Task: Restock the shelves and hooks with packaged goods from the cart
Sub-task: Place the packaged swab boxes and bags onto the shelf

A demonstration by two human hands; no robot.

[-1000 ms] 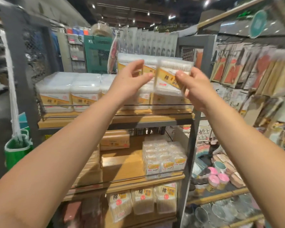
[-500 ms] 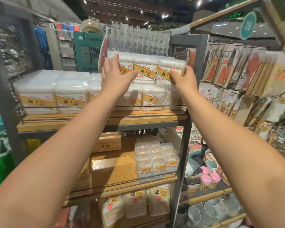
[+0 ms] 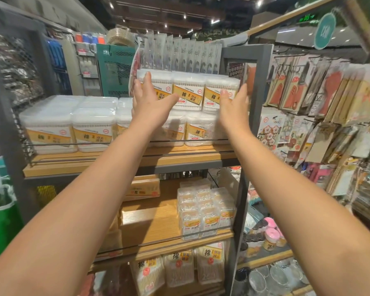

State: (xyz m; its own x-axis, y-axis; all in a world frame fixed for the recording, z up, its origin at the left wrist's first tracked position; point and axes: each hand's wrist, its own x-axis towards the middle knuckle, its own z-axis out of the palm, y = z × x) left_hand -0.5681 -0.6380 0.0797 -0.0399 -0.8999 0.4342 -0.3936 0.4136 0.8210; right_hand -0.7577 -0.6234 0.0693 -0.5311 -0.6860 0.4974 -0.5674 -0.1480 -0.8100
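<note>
Flanking clear cotton-swab pack [image 3: 187,90] w/ yellow labels; left hand [image 3: 149,103] flat against it; right hand [image 3: 235,105] open beside.

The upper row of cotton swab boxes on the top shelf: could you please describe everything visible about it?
The upper row of cotton swab boxes is three clear plastic tubs packed with white swabs, each with a yellow-and-white label, standing upright side by side on a lower row of like boxes. The left hand lies open on the left box; the right hand touches the right box's end.
</note>
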